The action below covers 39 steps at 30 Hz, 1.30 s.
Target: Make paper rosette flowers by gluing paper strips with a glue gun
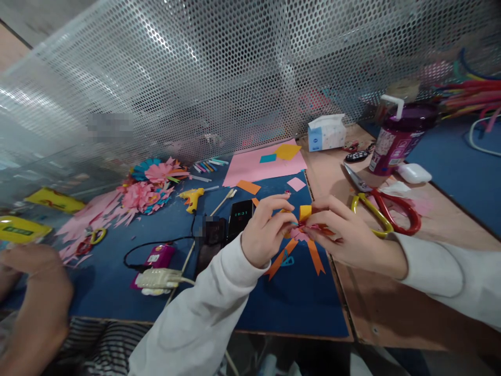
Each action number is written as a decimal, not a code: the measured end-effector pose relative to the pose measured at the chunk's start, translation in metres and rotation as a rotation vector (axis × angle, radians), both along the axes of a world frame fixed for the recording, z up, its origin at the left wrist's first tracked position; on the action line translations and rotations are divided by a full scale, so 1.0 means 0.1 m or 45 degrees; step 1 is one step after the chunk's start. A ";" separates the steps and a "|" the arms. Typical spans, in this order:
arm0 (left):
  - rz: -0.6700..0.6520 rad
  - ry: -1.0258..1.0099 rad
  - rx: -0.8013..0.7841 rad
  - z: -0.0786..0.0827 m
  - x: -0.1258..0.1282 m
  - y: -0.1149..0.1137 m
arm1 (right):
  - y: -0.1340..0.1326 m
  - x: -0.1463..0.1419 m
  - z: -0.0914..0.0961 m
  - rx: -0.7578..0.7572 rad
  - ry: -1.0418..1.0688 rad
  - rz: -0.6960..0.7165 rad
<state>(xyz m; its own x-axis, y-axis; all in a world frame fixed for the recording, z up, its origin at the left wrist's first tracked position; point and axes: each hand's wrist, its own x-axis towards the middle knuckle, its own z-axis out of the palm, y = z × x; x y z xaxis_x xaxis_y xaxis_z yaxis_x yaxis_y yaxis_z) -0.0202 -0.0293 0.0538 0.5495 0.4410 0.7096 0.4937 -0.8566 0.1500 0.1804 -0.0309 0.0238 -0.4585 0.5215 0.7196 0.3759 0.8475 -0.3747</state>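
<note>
Orange-and-pink paper bow (300, 236) with forked tails (316, 257) over blue tabletop (293, 313), between both hands: left hand (266, 230) fingers pinched on its left side, right hand (348, 235) fingers clamped on its right. Smartphone (239, 219), yellow glue gun (191, 198) off left; red-and-yellow-handled scissors (376, 196) near right hand.

Left to right

A pink-and-orange paper piece (300, 235) is between the bare left hand (266, 227) and bare right hand (346, 235), before a flat pink paper sheet (248, 169). Leftward lies a yellow plastic glue gun (191, 198); rightward, red-and-yellow-handled metal scissors (364, 188), before a purple plastic cup (397, 149).
</note>
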 end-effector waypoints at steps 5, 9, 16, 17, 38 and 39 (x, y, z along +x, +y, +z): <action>0.012 0.050 0.029 0.02 -0.01 0.00 | -0.01 -0.01 0.00 -0.009 0.023 0.013; 0.017 0.052 0.035 0.02 0.00 -0.01 | -0.02 -0.02 0.00 -0.014 0.021 0.015; 0.029 0.012 0.034 0.01 0.00 -0.01 | -0.02 -0.01 0.02 -0.008 0.006 0.032; 0.032 0.002 0.031 0.01 0.00 -0.01 | -0.02 -0.01 0.02 -0.005 0.007 0.026; -0.028 -0.029 -0.023 0.02 -0.02 0.00 | -0.01 -0.01 0.00 -0.020 -0.018 -0.004; -0.024 -0.025 -0.028 0.02 -0.01 0.00 | -0.02 -0.01 0.00 -0.020 -0.016 0.000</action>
